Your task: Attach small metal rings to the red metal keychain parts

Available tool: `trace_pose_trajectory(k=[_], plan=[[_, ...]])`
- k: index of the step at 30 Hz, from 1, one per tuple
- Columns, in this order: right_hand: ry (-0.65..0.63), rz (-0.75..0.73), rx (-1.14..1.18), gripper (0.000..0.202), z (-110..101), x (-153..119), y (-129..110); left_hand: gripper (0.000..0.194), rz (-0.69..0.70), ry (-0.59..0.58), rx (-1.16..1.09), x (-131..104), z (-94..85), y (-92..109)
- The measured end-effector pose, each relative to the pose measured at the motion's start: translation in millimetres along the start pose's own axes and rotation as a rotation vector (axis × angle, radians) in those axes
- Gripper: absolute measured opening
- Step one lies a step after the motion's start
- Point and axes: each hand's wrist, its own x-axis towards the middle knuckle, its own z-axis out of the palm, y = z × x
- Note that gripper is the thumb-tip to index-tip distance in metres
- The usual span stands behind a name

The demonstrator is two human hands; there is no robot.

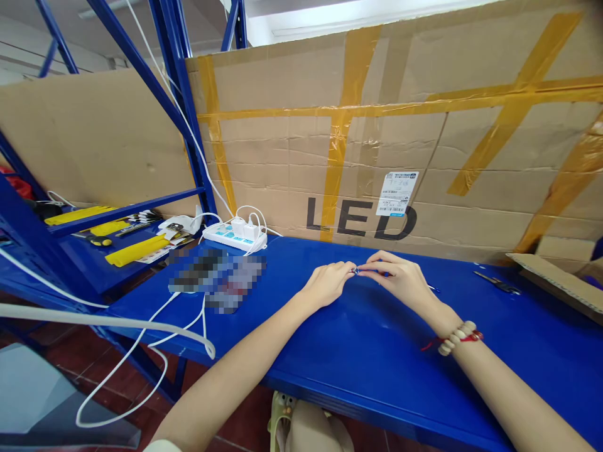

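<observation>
Over the middle of the blue table point(348, 358), both hands meet at a small shiny piece point(355, 270) with a round, ring-like end. It is too small to name more exactly. My left hand point(328, 284) is closed, its fingers pressed together on the piece from the left. From the other side, the thumb and forefinger of my right hand point(396, 274) pinch at the same piece. Just beyond my right wrist lies a thin blue pen-like stick point(433, 288), partly hidden by the hand.
Scissors point(498, 283) and an open cardboard box point(560, 282) are at the right. A white power strip point(234, 236) stands at the back left, near two blurred phone-like things point(198, 271) with white cables. Behind rises a large taped cardboard panel point(282, 150); a blue post point(188, 125) stands left.
</observation>
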Motion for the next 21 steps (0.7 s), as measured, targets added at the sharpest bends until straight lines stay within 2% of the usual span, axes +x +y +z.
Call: trace_pose_trajectory(k=[9,15,21], plan=[[-0.006,0.038,0.155,0.033,-2.0,1.2,1.9,0.019,0.019,-0.016,-0.196,-4.4,0.1,0.1],[-0.021,0.104,0.292,0.034,-1.7,2.0,0.5,0.015,-0.051,-0.029,-0.275,-5.1,1.0,1.0],[-0.033,0.119,0.360,0.028,2.4,0.3,1.2,0.010,-0.026,-0.045,-0.293,-5.3,0.2,0.4]])
